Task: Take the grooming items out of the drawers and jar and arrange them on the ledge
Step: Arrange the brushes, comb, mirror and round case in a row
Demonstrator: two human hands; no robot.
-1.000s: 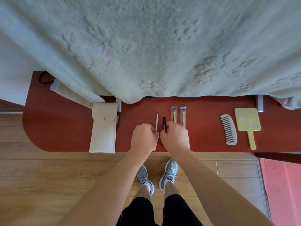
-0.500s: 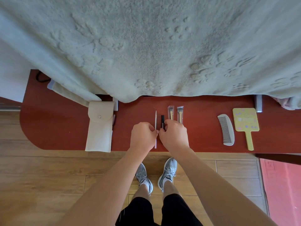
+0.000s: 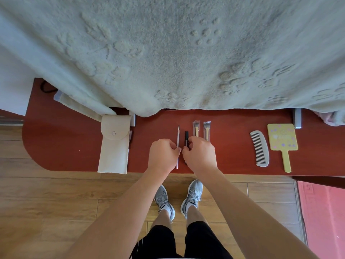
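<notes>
Head view: on the ledge [image 3: 233, 146], the left hand [image 3: 164, 153] has its fingers pinched on the pale pencil [image 3: 178, 137] and the right hand [image 3: 200, 155] has its fingers clamped on the black pen [image 3: 186, 136] just beside it; they are best slid parallel and spaced evenly with the brushes [image 3: 196, 128].

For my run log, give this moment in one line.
left hand pinches white pencil | right hand pinches black pen | both on ledge | comb, mirror at right

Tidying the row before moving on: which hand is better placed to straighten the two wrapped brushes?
Right, probably. The right hand covers the lower ends of the wrapped brushes; the left hand is at the white pencil, with the black stick between it and them.
</notes>
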